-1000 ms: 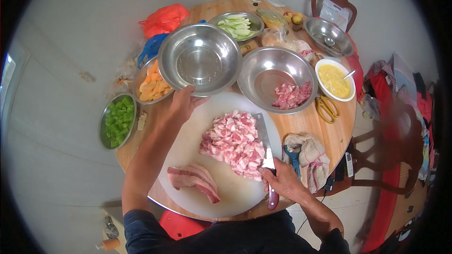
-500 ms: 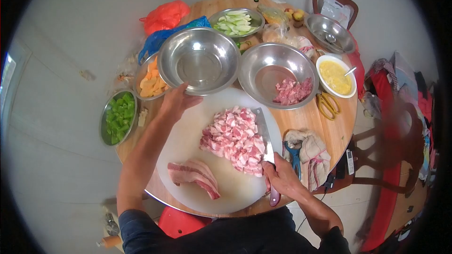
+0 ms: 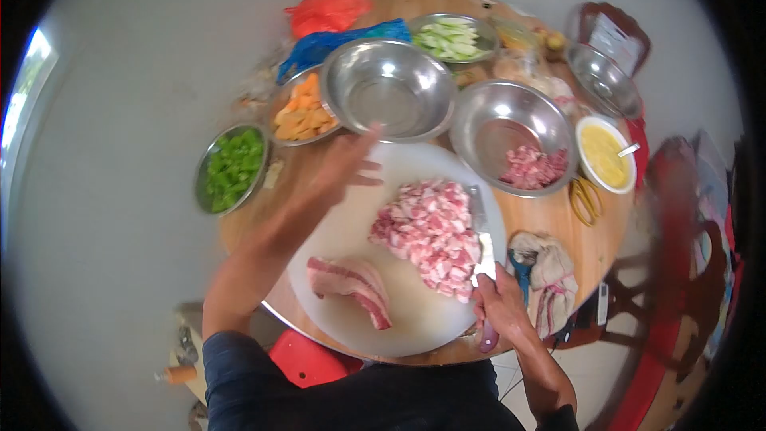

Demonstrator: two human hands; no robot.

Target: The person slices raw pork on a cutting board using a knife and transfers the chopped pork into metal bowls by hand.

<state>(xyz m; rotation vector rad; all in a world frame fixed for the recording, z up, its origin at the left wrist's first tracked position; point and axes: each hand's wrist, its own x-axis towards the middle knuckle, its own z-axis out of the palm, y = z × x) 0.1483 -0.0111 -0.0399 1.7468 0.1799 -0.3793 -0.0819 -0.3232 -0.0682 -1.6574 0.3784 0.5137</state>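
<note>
My left hand, slightly blurred, hovers over the far left of the round white cutting board with its fingers apart and nothing in them. Just beyond its fingertips stands a steel bowl with a bare inside. My right hand is closed around the handle of a kitchen knife. The blade lies along the right side of a heap of diced pork. Nearer to me on the board rests an uncut strip of pork belly.
Around the board are a steel bowl of meat pieces, green peppers, orange slices, pale green slices and a white bowl of beaten egg. Yellow-handled scissors and a cloth lie at the right.
My left hand has come away from the steel bowl's rim and now hangs over the board. My right hand keeps its grip on the knife beside the diced pork. The whole view has shifted.
</note>
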